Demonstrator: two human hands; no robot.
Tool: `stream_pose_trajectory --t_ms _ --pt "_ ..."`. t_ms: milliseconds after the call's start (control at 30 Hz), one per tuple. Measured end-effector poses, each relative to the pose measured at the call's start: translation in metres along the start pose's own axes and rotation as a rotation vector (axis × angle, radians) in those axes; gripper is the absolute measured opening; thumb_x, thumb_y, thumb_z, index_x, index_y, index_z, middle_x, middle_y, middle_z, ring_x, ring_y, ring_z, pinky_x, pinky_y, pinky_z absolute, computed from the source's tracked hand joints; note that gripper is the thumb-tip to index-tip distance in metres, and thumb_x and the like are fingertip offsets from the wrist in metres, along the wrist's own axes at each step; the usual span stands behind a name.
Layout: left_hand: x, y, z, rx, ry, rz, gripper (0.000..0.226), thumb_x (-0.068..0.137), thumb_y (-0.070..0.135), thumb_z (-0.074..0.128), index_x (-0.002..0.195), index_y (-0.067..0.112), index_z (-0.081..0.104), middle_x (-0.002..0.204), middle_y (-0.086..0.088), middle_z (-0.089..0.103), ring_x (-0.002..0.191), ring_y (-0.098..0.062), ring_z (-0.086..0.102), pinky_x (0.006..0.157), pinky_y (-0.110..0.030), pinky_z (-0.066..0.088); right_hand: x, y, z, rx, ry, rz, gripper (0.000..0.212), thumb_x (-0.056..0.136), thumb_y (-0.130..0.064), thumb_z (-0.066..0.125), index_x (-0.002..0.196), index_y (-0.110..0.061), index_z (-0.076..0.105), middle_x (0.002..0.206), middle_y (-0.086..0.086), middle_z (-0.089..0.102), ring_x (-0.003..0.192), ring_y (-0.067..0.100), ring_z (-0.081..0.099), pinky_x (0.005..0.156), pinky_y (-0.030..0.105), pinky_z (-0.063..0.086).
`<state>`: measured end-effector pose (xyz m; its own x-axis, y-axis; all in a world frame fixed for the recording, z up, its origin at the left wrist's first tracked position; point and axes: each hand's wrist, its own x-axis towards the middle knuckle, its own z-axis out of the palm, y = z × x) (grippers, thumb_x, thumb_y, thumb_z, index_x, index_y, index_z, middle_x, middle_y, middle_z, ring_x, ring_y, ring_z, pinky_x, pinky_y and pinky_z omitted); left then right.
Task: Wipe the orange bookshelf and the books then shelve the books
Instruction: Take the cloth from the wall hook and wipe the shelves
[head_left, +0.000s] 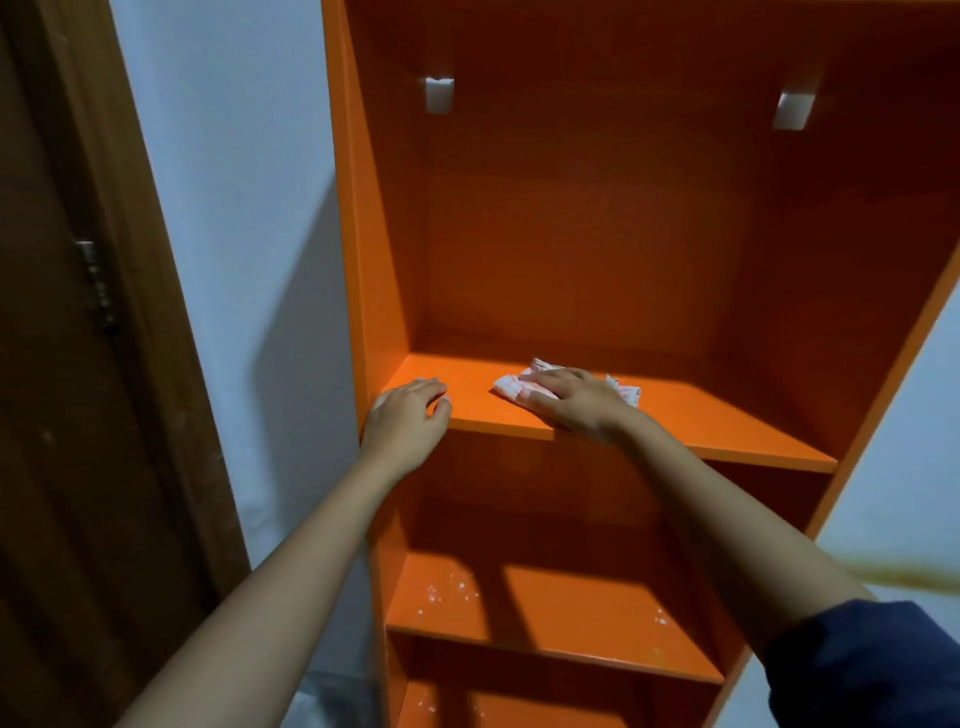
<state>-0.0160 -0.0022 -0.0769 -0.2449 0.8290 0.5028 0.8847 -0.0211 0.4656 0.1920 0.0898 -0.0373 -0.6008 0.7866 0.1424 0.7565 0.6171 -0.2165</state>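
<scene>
On the upper board (701, 415) of the orange bookshelf (571, 234), head view: the right hand (576, 402) lies flat, fingers straight, pressing a white, pink-patterned cloth (511, 387) onto the board near its middle. The left hand (405, 415) rests on the board's front left corner, fingers loosely bent, holding nothing. White specks (447, 590) mark the lower shelf (571, 603). Two white brackets (439, 94) sit on the back panel. A brown door (78, 364) stands left of the unit, beyond a pale wall (234, 208).

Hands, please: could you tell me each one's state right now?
Left hand: open, resting on the shelf edge.
Right hand: open, pressing the cloth flat.
</scene>
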Motion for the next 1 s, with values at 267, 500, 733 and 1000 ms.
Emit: stream_pose_trajectory --t_ms 267,500,733,1000 --pt "-0.015 0.0 -0.012 -0.136 -0.022 -0.019 0.032 0.096 0.022 0.047 0.124 0.012 0.06 0.136 -0.005 0.054 0.131 -0.018 0.044 0.107 -0.029 0.029 -0.038 -0.017 0.005 -0.037 0.175 -0.055 0.045 0.097 -0.043 0.042 0.136 -0.021 0.047 0.141 0.001 0.047 0.118 0.029 0.042 0.087 0.029 0.028" --pt "-0.023 -0.004 -0.026 -0.371 0.015 -0.048 0.033 0.092 0.038 0.05 0.087 0.012 0.071 0.084 -0.004 0.065 0.079 -0.019 0.058 0.072 -0.03 0.042 -0.059 -0.031 0.007 0.091 0.226 -0.227 0.036 0.095 -0.042 0.046 0.121 -0.021 0.059 0.118 -0.001 0.06 0.101 0.024 0.052 0.074 0.03 0.032" --pt "-0.005 0.009 -0.059 -0.441 0.719 0.129 0.024 0.094 0.026 0.049 0.101 0.009 0.065 0.103 -0.009 0.057 0.101 -0.02 0.055 0.087 -0.036 0.046 -0.041 -0.04 -0.025 0.686 0.193 -0.317 0.021 0.095 -0.021 0.053 0.112 -0.013 0.061 0.105 0.003 0.068 0.096 0.007 0.065 0.082 0.025 0.05" --pt "0.02 -0.03 -0.056 -0.618 0.3 0.003 0.057 0.096 0.038 0.047 0.145 0.037 0.02 0.142 0.007 0.043 0.125 -0.01 0.048 0.104 -0.042 0.044 0.05 -0.02 0.002 0.514 0.265 -0.215 0.026 0.094 -0.026 0.052 0.119 -0.029 0.06 0.109 0.004 0.065 0.088 0.016 0.058 0.075 0.034 0.046"
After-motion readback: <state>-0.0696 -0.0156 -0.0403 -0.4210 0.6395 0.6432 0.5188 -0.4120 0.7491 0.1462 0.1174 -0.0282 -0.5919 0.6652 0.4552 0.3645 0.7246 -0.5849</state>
